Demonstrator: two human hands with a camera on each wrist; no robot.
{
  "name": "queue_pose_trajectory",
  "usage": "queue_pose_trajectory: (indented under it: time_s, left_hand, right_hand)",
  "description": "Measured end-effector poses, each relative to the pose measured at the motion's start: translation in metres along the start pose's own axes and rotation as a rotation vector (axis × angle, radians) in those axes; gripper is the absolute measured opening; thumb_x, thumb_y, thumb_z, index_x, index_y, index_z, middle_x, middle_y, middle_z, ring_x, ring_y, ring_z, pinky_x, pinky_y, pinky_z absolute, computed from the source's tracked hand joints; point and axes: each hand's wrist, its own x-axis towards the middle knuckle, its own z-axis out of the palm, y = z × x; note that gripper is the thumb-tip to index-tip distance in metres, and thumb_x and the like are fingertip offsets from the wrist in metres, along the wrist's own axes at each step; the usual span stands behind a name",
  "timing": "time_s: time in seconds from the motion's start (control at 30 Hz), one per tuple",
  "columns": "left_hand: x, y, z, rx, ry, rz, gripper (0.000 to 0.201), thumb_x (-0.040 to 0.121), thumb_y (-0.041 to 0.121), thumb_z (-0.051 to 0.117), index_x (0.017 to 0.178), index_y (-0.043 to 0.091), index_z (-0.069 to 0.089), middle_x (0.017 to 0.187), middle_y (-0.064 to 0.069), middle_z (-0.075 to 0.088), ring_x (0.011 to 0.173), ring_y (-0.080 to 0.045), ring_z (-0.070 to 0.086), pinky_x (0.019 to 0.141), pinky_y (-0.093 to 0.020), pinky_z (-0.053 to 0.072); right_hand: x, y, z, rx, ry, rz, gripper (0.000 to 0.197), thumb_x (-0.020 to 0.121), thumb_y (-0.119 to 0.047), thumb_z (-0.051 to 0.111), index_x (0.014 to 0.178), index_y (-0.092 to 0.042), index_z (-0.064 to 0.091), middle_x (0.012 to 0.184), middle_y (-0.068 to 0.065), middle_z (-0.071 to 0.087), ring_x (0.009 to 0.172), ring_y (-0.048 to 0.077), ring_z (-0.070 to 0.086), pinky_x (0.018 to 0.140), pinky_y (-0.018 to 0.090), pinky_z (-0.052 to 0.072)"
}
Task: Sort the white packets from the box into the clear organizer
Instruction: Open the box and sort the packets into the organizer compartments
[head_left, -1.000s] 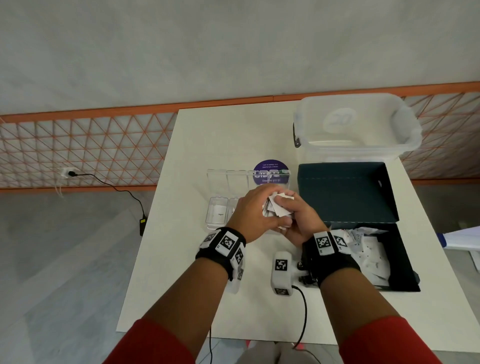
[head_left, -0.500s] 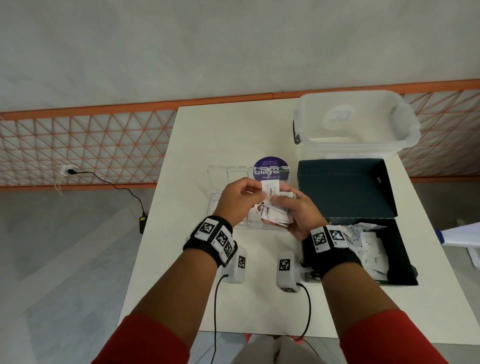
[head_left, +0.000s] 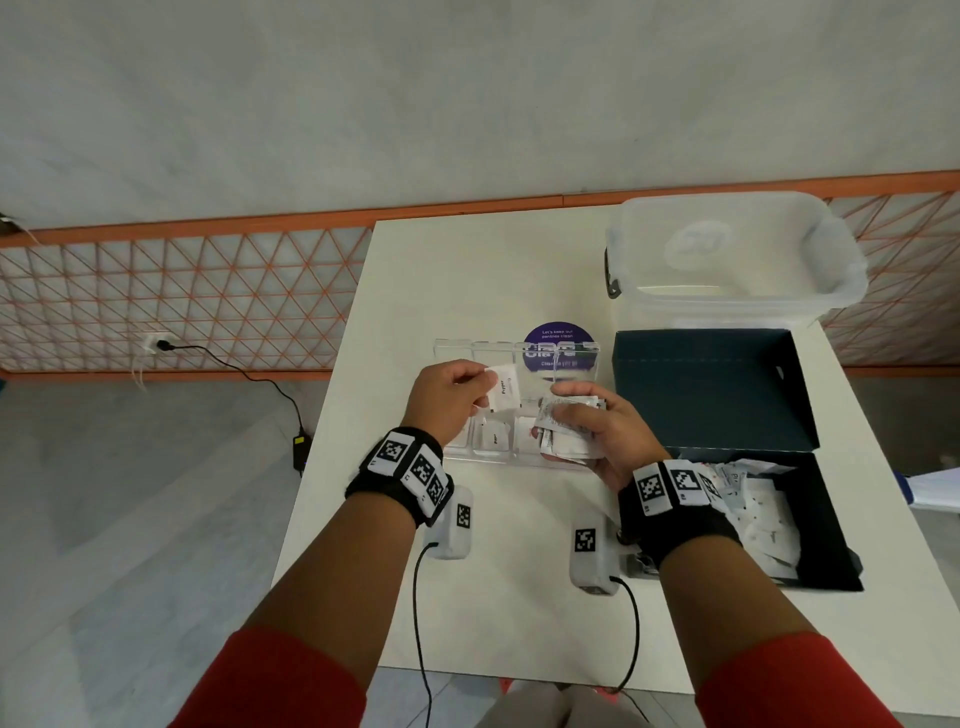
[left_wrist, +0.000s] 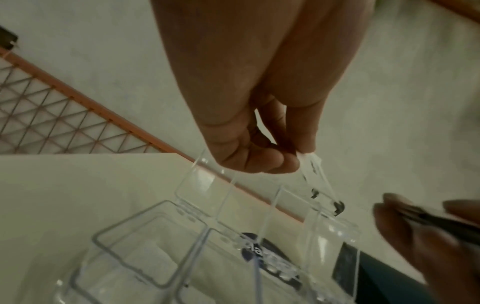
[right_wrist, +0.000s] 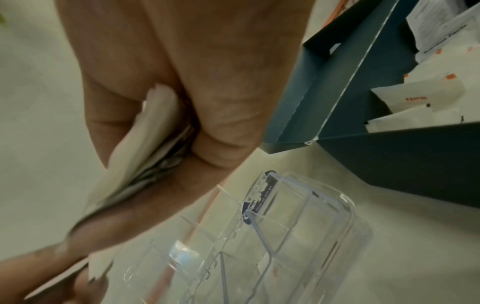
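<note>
White table fills centre frame. Dark box at right, lid flipped back, loose white packets inside. Clear organizer mid-frame, lid up, a few packets in its near compartments. Right hand fingers curled around a stack of packets over the organizer's right end. Left hand pinches a single packet above the organizer.

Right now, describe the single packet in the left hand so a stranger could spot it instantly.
Start at the white table and find the clear organizer left of the dark box. Above it the left hand pinches one white packet by its edge. Unlike the thick bundle gripped in the right hand, it is alone, with black print facing up.
</note>
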Motion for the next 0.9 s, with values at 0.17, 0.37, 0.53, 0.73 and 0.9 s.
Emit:
queue_pose_trajectory:
  time_s: [0.17, 0.37, 0.53, 0.73, 0.9]
  left_hand:
    - [0.005, -0.011, -0.002, 0.289, -0.032, -0.041, 0.014, 0.090, 0.021, 0.058, 0.083, 0.018, 0.070, 0.070, -0.001, 0.069, 0.066, -0.012, 0.064, 0.071, -0.025, 0.052]
    - [0.009, -0.023, 0.012, 0.489, -0.056, -0.045, 0.023, 0.091, 0.018, 0.057, 0.087, 0.002, 0.073, 0.087, -0.009, 0.072, 0.083, -0.020, 0.062, 0.071, -0.021, 0.042]
    - [0.016, -0.036, 0.021, 0.634, -0.171, -0.120, 0.020, 0.091, 0.021, 0.061, 0.098, 0.008, 0.074, 0.106, -0.009, 0.072, 0.100, -0.025, 0.064, 0.086, -0.031, 0.051]
    - [0.012, -0.041, 0.022, 0.704, -0.144, -0.059, 0.037, 0.090, 0.023, 0.062, 0.126, 0.014, 0.059, 0.114, -0.009, 0.065, 0.104, -0.024, 0.060, 0.090, -0.030, 0.047]
    - [0.000, -0.018, 0.015, 0.337, -0.227, 0.004, 0.029, 0.083, 0.031, 0.073, 0.111, 0.027, 0.065, 0.081, 0.008, 0.057, 0.071, -0.009, 0.056, 0.064, -0.019, 0.041]
  right_hand:
    - [0.002, 0.002, -0.003, 0.014, 0.033, 0.015, 0.025, 0.083, 0.005, 0.069, 0.099, -0.014, 0.071, 0.114, 0.025, 0.069, 0.097, 0.046, 0.068, 0.063, 0.042, 0.060]
    - [0.003, 0.002, -0.005, 0.018, 0.048, 0.011, 0.023, 0.083, 0.004, 0.069, 0.093, -0.016, 0.073, 0.108, 0.023, 0.071, 0.088, 0.040, 0.071, 0.061, 0.042, 0.060]
    - [0.006, 0.003, -0.010, 0.032, 0.050, 0.006, 0.022, 0.084, 0.005, 0.067, 0.095, -0.014, 0.071, 0.094, 0.018, 0.073, 0.081, 0.039, 0.073, 0.061, 0.043, 0.061]
    - [0.010, 0.003, -0.008, 0.004, 0.043, 0.017, 0.022, 0.084, 0.005, 0.068, 0.096, -0.013, 0.071, 0.095, 0.019, 0.072, 0.084, 0.039, 0.071, 0.063, 0.045, 0.062]
    - [0.013, 0.006, -0.001, -0.022, 0.026, 0.005, 0.021, 0.083, 0.002, 0.072, 0.096, -0.014, 0.068, 0.097, 0.022, 0.070, 0.084, 0.040, 0.070, 0.068, 0.046, 0.061]
